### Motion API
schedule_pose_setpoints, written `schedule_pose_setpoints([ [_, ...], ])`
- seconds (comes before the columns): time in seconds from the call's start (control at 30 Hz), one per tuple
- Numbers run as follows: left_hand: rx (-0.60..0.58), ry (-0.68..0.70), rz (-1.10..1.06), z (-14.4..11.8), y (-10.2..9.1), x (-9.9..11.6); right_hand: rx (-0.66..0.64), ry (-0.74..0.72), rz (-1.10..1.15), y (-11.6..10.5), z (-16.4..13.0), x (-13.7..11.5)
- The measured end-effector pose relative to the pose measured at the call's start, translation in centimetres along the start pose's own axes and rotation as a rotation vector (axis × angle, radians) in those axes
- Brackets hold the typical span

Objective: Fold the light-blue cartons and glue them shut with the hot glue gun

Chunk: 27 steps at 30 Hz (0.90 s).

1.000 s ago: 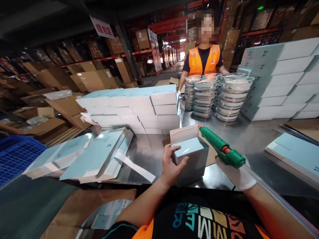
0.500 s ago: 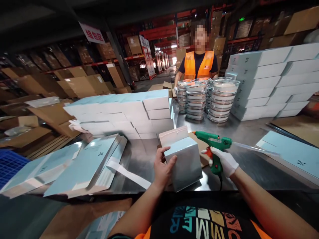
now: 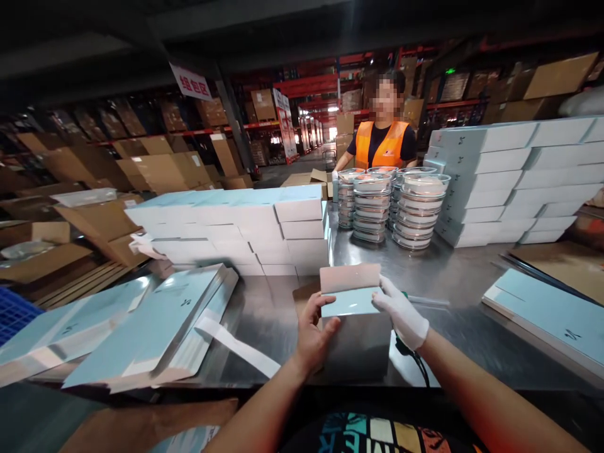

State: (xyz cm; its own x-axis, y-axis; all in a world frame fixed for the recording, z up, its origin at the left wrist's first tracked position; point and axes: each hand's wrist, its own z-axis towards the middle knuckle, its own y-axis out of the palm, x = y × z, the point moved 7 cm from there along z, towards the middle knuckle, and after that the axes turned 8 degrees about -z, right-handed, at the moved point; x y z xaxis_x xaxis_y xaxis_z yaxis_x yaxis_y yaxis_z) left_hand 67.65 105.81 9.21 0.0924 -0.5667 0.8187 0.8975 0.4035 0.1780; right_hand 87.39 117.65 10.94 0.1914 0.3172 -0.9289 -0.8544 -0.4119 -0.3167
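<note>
At the near edge of the steel surface, the bare left hand and gloved right hand clasp a pale blue box from either side, its flap raised. Beyond stand stacked boxes, lidded bowls with contents unclear, and a person in an orange vest. Flat cartons lie left. Warehouse racks rise behind.
</note>
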Motion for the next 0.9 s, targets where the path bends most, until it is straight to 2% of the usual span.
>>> schedule_pose_setpoints([
  [0.07, -0.056, -0.007, 0.022, 0.0, 0.1, -0.3, -0.052, -0.019, 0.058, 1.0, 0.1, -1.2],
  [0.13, -0.091, 0.003, 0.061, 0.0, -0.1, -0.6, -0.072, -0.099, 0.036, 0.9, -0.1, -1.6],
  [0.23, -0.084, 0.068, 0.032, 0.2, -0.5, -0.5, -0.117, -0.289, -0.036, 0.2, -1.3, -1.1],
  [0.33, -0.056, 0.137, -0.096, 0.6, -1.1, 0.2, -0.037, -0.512, -0.132, -0.7, -3.1, -0.5],
  [0.4, -0.146, 0.204, -0.068, 0.9, -1.0, 1.3, -0.020, -0.647, -0.167, -0.7, -4.4, -0.7],
  [0.47, -0.309, 0.238, 0.032, 1.2, -0.6, 2.4, -0.078, -0.724, -0.164, -0.1, -5.1, -1.3],
  [0.53, -0.450, 0.216, 0.118, 1.4, -0.2, 3.1, -0.130, -0.747, -0.152, 0.5, -5.3, -1.8],
  [0.63, -0.577, 0.199, 0.177, 1.5, 0.4, 3.7, -0.159, -0.743, -0.139, 0.7, -5.2, -2.4],
  [0.8, -0.661, 0.200, 0.204, 1.7, 0.9, 3.7, -0.168, -0.735, -0.134, 0.3, -5.3, -2.2],
  [0.9, -0.720, 0.257, 0.253, 1.6, 1.0, 4.6, -0.163, -0.679, -0.150, 0.5, -5.3, -0.8],
])
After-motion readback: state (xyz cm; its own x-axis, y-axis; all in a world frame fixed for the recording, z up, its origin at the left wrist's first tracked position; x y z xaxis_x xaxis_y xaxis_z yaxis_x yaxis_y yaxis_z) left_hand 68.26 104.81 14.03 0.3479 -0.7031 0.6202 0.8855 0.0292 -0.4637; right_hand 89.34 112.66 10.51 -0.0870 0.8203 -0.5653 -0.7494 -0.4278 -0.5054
